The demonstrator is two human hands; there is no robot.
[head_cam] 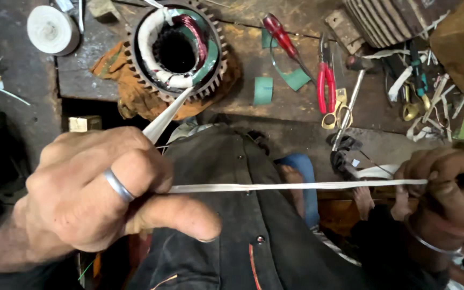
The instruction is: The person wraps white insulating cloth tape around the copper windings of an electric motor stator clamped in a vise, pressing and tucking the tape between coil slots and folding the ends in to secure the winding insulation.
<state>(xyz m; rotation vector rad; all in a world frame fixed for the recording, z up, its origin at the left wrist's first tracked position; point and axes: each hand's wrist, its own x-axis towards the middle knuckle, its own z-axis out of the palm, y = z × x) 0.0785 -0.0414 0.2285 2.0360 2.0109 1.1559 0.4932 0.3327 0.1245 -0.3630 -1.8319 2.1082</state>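
Note:
My left hand (98, 196), with a ring on one finger, is closed around a white cotton tape (296, 186). The tape runs taut to the right into my right hand (449, 188), which grips its other end. From my left hand another stretch of the tape (167, 115) rises to a motor stator (175, 51) on the bench. The stator has a finned metal body and copper windings bound in white tape, and it rests on an orange cloth (135, 99).
A roll of white tape (52, 29) lies at the upper left. Red-handled pliers (326, 80), a red screwdriver (280, 35), a hammer (353, 94), scissors (336, 113) and green paper pieces (263, 90) lie on the wooden bench (291, 107). My dark shirt (226, 225) fills the lower middle.

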